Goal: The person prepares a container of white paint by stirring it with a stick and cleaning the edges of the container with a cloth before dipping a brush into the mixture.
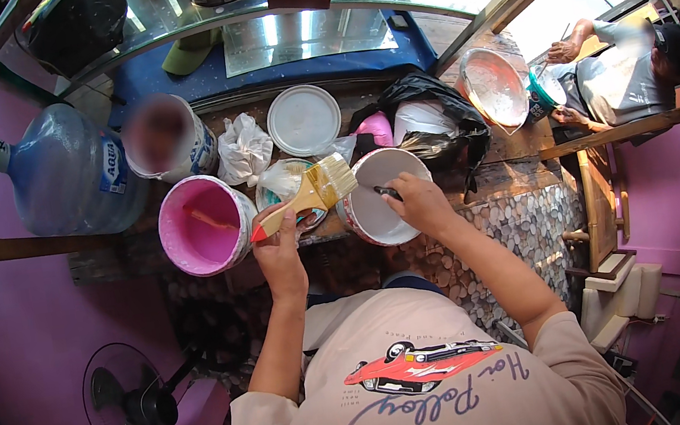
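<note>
My left hand (282,264) is closed round the wooden handle of a wide paintbrush (332,180). Its pale bristles point up and to the right, and the handle's end is red. Over a white bucket (367,207) my right hand (419,203) pinches a small dark object (388,193), possibly a handle, whose kind I cannot make out. The bucket's inside looks whitish. Left of the brush stands a pink-coated bucket (197,199) with an orange-brown stick (212,220) in it. Behind the brush, a small container wrapped in clear plastic (281,179) is partly hidden.
A large blue water jug (70,176) lies at the left beside another bucket (201,136). A round white lid (304,120), a white plastic bag (244,149) and black bags (447,106) line the table's back. At right, another person (625,77) holds a green bucket (547,89).
</note>
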{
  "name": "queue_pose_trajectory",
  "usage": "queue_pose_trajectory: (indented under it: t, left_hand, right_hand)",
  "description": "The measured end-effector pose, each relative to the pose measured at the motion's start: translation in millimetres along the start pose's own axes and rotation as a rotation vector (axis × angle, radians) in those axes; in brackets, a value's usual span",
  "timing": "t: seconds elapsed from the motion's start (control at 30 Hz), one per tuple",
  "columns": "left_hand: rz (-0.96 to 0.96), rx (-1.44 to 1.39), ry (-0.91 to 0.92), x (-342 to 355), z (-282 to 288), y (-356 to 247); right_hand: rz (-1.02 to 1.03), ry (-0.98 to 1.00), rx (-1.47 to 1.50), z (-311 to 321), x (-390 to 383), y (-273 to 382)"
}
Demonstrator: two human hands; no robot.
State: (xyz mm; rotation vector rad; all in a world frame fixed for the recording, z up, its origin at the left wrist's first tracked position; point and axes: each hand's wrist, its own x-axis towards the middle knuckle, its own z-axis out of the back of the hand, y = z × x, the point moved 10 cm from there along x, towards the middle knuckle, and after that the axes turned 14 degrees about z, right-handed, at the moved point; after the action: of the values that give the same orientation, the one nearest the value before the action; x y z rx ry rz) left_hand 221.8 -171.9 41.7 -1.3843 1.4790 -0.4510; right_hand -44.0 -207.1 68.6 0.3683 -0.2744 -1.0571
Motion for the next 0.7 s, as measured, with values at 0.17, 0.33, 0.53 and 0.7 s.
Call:
queue_pose_trajectory:
  t: [0.17,0.33,0.53,0.7]
  left_hand:
    - [0.02,-0.018,-0.012,-0.6,0.6,-4.3]
    - [0.025,-0.03,-0.002,-1.8,-1.6,-5.3]
    - [0.028,-0.031,-0.003,-1.5,-2.5,-5.6]
    - [0.032,-0.041,0.013,-0.2,-10.3,-4.4]
  right_hand:
    - [-0.018,0.16,-0.026,-8.6,-13.0,-3.9]
    - [-0.064,-0.038,-0.045,31.6,-19.3,-9.2]
    - [-0.073,-0.04,-0.077,47.4,-18.6,-1.0]
    - [-0.038,0.026,-0.083,40.2,-17.6,-4.5]
